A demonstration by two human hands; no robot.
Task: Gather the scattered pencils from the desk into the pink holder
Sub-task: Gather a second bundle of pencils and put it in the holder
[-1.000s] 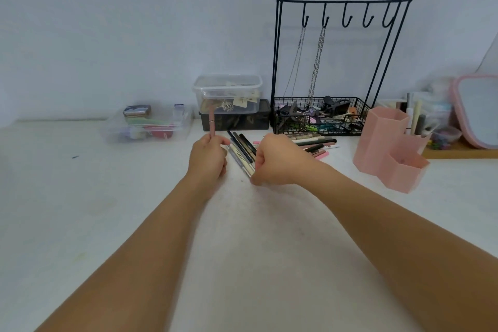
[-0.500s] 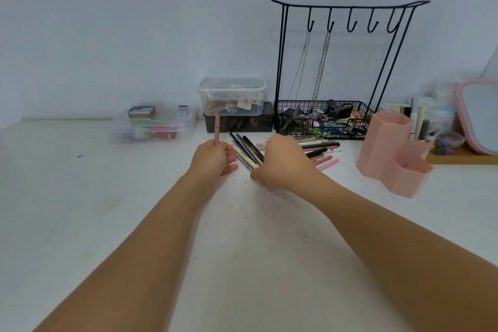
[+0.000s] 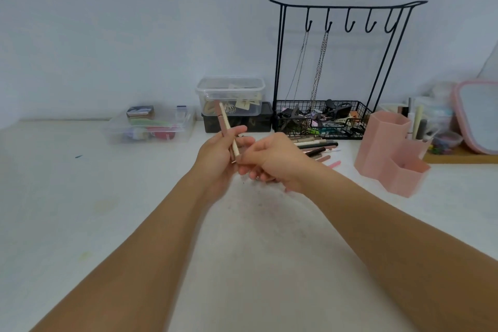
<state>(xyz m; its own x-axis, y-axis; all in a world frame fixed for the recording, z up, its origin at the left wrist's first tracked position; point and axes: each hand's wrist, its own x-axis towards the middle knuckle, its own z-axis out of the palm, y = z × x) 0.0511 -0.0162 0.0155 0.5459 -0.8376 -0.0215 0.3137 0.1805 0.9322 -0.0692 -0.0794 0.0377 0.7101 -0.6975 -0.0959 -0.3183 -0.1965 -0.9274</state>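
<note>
Both hands (image 3: 218, 153) (raised) now grip pencils (image 3: 227, 129).

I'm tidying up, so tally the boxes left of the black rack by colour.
Clear boxes: 2 (low tub, lidded tub)
Black box: 1
Total: 3
</note>
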